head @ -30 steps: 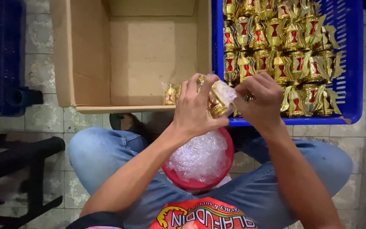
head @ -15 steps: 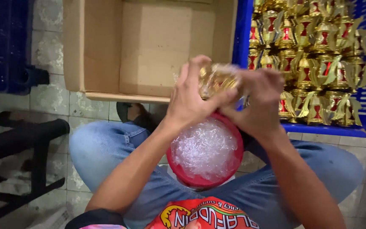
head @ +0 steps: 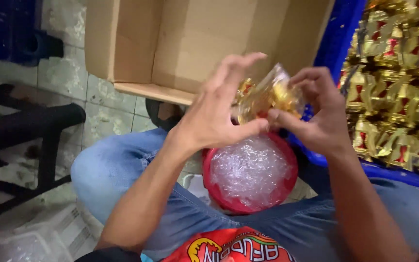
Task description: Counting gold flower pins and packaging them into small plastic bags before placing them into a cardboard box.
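Both hands meet at frame centre, pinching one small gold-wrapped piece inside a clear plastic sleeve (head: 267,99). Left hand (head: 219,114): thumb pressed on the sleeve's lower edge, other fingers fanned upward and loose. Right hand (head: 318,114): fingertips curled, gripping the sleeve's right side.

Largest to smallest around them: open cardboard box (head: 190,39) fills the upper middle of frame, flaps up, interior bare as far as seen. Blue plastic crate (head: 338,43) at right edge, packed with rows of gold-and-red wrapped pieces (head: 398,87), just beside the right hand. Jeans-clad legs (head: 117,165) span the lower frame, tiled floor (head: 64,77) beyond. Black metal stand (head: 30,126) at left. Dark blue crate (head: 6,24) in upper left corner. Red round tub (head: 250,174) directly below the hands, between the knees, filled with crumpled clear plastic wrappers (head: 248,167). Dark sandal (head: 163,114) peeks out under the box edge.
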